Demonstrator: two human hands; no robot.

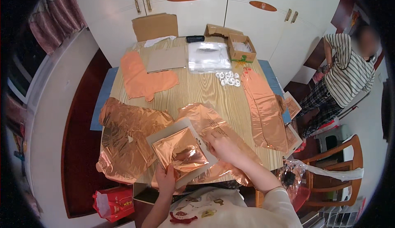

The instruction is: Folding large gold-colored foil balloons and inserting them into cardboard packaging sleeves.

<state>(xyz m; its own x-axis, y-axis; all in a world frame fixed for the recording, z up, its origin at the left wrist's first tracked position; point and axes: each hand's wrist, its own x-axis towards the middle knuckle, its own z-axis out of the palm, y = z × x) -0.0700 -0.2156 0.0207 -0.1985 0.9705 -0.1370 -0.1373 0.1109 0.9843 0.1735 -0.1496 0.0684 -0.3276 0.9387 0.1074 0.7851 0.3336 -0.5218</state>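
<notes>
Over the table's near edge, my left hand (pixel 166 178) grips the lower side of a grey card (pixel 155 136), its thumb on top. A square-folded copper foil balloon (pixel 181 147) lies on that card, shiny and flat. My right hand (pixel 222 147) has its fingers curled at the card's right edge; their tips are partly hidden. Beneath and to the right spreads a flat copper foil balloon (pixel 205 115). Another large crumpled foil balloon (pixel 127 139) covers the left near part of the table and hangs over its edge.
Farther back on the table (pixel 197 90) lie an orange foil shape (pixel 142 77), a cardboard sheet (pixel 166 59), clear plastic bags (pixel 210 57), white rings (pixel 228 79) and a small box (pixel 242 49). A long foil piece (pixel 263 112) lies right. A person (pixel 345 71) stands beyond a wooden chair (pixel 356 170).
</notes>
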